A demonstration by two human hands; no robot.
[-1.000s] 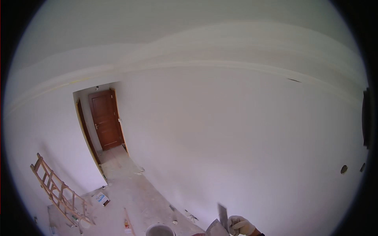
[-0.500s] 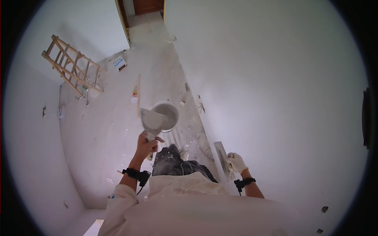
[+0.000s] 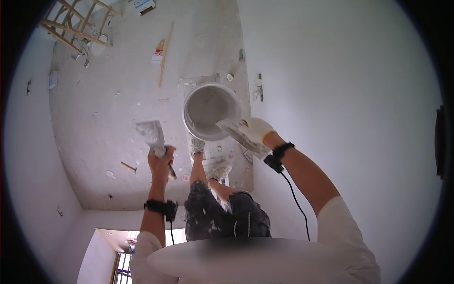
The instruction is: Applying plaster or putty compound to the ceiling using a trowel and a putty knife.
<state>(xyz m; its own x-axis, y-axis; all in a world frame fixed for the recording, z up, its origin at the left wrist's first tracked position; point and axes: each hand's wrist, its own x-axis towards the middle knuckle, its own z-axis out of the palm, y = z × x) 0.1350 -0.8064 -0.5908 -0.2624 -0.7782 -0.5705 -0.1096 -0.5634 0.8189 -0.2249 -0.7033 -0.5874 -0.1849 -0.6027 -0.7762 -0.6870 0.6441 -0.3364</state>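
My bare left hand [image 3: 161, 162] is closed round the handle of a wide putty knife [image 3: 151, 134]. Its greyish blade points away from me, left of the bucket and apart from it. In a white glove, my right hand [image 3: 257, 129] grips a flat plastering trowel [image 3: 242, 139]. The trowel's far end reaches the right side of the bucket's rim; I cannot tell whether it touches. The round white bucket [image 3: 189, 124] stands in front of my feet, and its inside is pale grey.
Close on the right rises a pale wall [image 3: 331, 118]. A wooden stepladder [image 3: 75, 28] stands far left. On the floor lie a long wooden stick [image 3: 165, 57], a hammer [image 3: 128, 167] and a small white round thing [image 3: 230, 76]. A box [image 3: 143, 5] is at the top.
The view has tipped downward. My right hand has brought the trowel from beside the wall to the bucket. My left hand has drawn the putty knife leftward, away from the bucket.
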